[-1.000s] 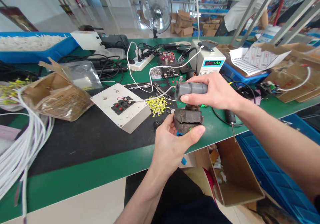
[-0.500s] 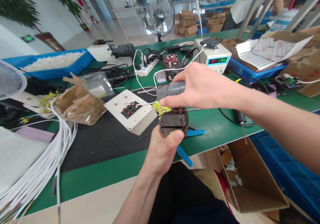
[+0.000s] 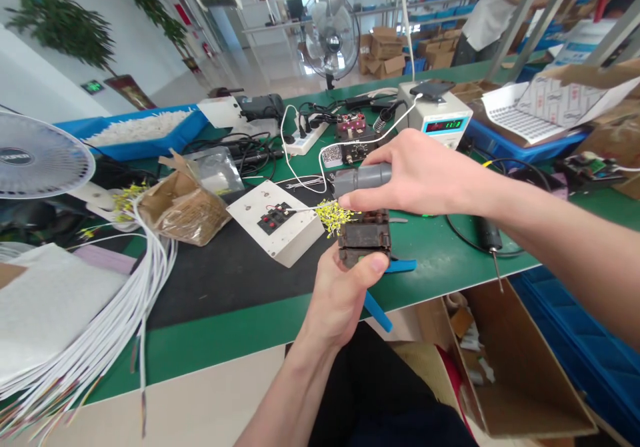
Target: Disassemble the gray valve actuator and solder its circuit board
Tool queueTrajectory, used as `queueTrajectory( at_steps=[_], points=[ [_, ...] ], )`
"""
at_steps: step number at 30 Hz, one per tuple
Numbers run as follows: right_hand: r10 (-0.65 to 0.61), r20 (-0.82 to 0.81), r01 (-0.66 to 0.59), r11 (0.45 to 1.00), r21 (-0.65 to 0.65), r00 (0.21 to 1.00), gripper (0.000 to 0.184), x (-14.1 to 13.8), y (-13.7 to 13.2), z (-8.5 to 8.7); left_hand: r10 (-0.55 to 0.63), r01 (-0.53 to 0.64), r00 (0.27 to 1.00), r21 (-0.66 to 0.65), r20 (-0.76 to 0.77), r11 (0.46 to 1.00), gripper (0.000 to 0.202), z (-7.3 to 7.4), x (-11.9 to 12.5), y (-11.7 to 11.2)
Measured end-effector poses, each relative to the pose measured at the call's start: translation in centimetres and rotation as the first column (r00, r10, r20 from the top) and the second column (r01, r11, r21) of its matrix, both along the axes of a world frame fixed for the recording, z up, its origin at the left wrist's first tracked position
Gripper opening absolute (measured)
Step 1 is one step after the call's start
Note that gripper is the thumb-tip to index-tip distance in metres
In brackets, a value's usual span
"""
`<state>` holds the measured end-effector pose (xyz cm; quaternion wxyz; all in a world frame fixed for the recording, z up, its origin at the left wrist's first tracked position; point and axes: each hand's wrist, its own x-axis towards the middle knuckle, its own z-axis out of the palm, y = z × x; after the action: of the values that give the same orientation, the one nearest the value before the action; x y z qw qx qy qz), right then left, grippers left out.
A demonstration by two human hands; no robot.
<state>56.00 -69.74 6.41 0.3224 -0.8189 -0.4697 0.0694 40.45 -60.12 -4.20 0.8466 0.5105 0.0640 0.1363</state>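
Observation:
My left hand point(image 3: 345, 290) is closed around a dark, worn metal-looking block point(image 3: 364, 236), its thumb along the near edge. Just above it, my right hand point(image 3: 410, 167) grips a grey cylinder point(image 3: 357, 179) from the side; what its end meets is partly hidden. A bunch of yellow-tipped wires point(image 3: 334, 218) lies just left of the block. Further left sits a white box point(image 3: 273, 220) with a black terminal block and red buttons on top, a pale lead running toward my right hand. Blue handles point(image 3: 379, 310) stick out beside my left hand.
White cables point(image 3: 120, 300) drape over the table's left side near a taped cardboard box point(image 3: 185, 210). A power supply point(image 3: 440, 117) stands at the back. A screwdriver-like tool point(image 3: 489, 234) lies at right. An open carton point(image 3: 520, 354) is below the table edge.
The whole view has shifted, so the scene sits slightly further right. Both hands keep their holds on the block and the grey cylinder, with little other movement.

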Motion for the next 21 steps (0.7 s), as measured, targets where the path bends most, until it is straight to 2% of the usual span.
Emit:
queueTrajectory(
  at_steps=[5, 11, 21],
  points=[
    [-0.014, -0.045, 0.014, 1.000, -0.017, 0.999, 0.054, 0.3, -0.6, -0.4, 0.004, -0.003, 1.000, 0.027, -0.025, 1.000, 0.034, -0.2, -0.2, -0.1],
    [-0.019, -0.125, 0.016, 1.000, -0.020, 0.992, 0.053, 0.4, -1.1, -0.7, 0.018, -0.016, 0.999, 0.034, -0.044, 0.999, 0.037, 0.3, -0.2, -0.6],
    [0.005, -0.038, -0.005, 1.000, -0.009, 0.999, 0.048, 0.0, -1.6, -1.0, 0.014, -0.009, 0.998, 0.074, -0.057, 0.997, 0.043, 0.0, -0.5, -0.2]
  ],
)
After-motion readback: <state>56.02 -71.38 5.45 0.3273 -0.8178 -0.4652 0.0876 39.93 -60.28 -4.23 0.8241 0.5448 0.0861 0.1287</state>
